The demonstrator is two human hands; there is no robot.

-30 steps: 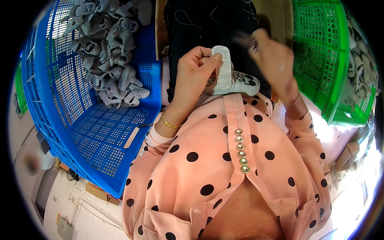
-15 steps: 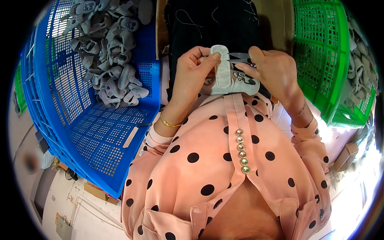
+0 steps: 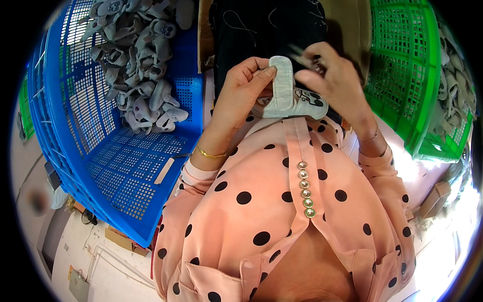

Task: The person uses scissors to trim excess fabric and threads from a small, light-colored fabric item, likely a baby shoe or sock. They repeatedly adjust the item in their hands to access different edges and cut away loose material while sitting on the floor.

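My left hand (image 3: 245,90) pinches the rounded end of a pale grey strap between thumb and fingers. That strap (image 3: 283,88) belongs to a small fabric shoe upper (image 3: 303,107), which lies against my lap and shirt front. A dark printed or stitched pattern shows on the upper's right side. My right hand (image 3: 338,83) is closed around small scissors (image 3: 298,54), their blades blurred and pointing up and left, apart from the strap. My right fingers partly cover the scissors' handles. Loose threads (image 3: 239,21) lie on my dark trousers.
On my left stands a blue perforated basket (image 3: 123,173) with a heap of grey shoe uppers (image 3: 136,65) at its far end. A green basket (image 3: 402,75) stands on the right, and more grey pieces (image 3: 448,95) show beyond its wall. Brown cardboard (image 3: 347,30) lies beyond my knees.
My right hand has drawn the scissors up and away from the strap's right edge, where the blades were before. The left hand still holds the strap in nearly the same place.
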